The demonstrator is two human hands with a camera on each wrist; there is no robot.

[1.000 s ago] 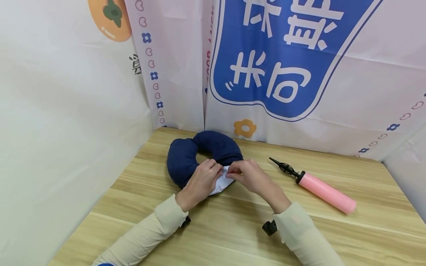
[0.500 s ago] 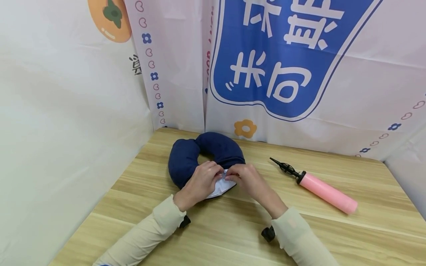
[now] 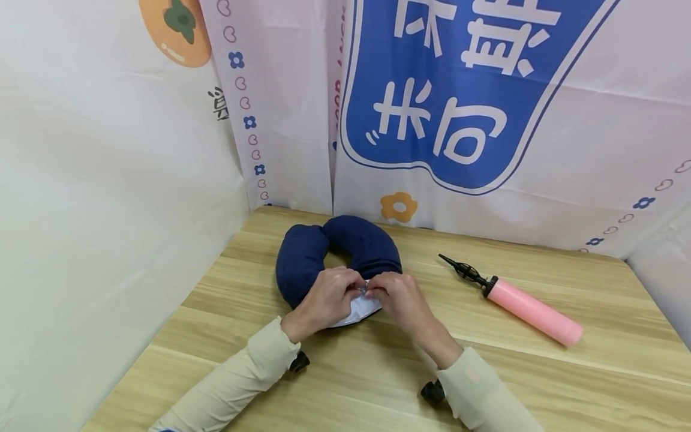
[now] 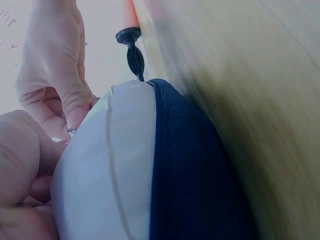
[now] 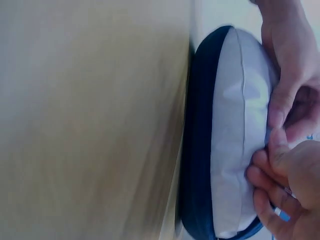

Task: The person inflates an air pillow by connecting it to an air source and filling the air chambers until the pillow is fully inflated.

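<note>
A dark blue U-shaped neck pillow [image 3: 302,261] lies on the table, its cover parted at the near side. Through that opening bulges the white inner air bladder [image 3: 358,309], its seam visible in the left wrist view. At the top of the bladder, my left hand [image 3: 330,297] and right hand [image 3: 402,303] meet, fingers curled and thumbs close together. Between their fingertips they pinch a small clear air valve [image 4: 71,132], mostly covered by the fingers. In the right wrist view, the fingers of the right hand [image 5: 300,180] also touch the white bladder.
A hand pump [image 3: 534,312] with a pink barrel and black nozzle lies to the right of the pillow. The wood-grain table [image 3: 345,384] meets printed cloth walls [image 3: 291,120] at the back and left.
The pillow has shifted slightly right and nearer in the head view. My hands have drawn closer together around the valve, the right one turning a little. The pump stays where it lay.
</note>
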